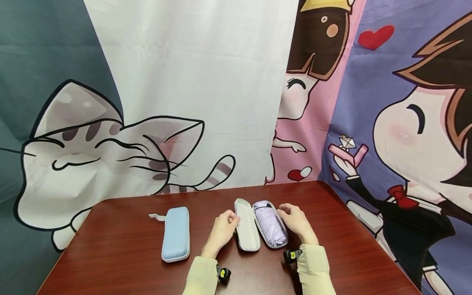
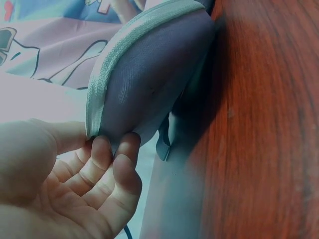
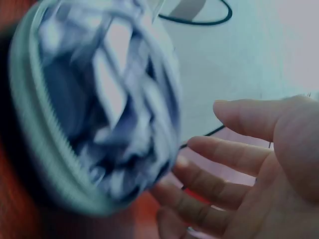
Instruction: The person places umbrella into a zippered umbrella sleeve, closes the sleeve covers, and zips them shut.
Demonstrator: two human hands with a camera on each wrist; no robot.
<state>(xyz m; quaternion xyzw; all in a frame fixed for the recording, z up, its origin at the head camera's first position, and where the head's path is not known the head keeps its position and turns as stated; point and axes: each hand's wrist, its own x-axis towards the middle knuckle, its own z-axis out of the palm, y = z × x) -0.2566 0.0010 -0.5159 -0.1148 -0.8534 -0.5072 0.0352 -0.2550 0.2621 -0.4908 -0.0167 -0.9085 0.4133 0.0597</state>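
Observation:
A zip case lies unfolded on the table, its pale lid [image 1: 248,230] to the left. The other half holds a bundle of lavender fabric [image 1: 270,223], apparently a folded umbrella. My left hand [image 1: 220,228] pinches the lid's outer edge between thumb and fingers; in the left wrist view the lid's purple outside [image 2: 149,79] and light zip border show. At the case's right side is my right hand [image 1: 298,222]. In the right wrist view, its thumb stands apart and its fingers extend towards the crumpled fabric [image 3: 134,99]; whether the fingertips touch the case is unclear.
A closed light blue zip case [image 1: 176,234] with a pale strap [image 1: 157,217] lies left of my left hand. Beneath everything is a reddish-brown wooden table [image 1: 121,246]. Cartoon-printed cloth [image 1: 206,82] hangs behind its far edge and along the right side.

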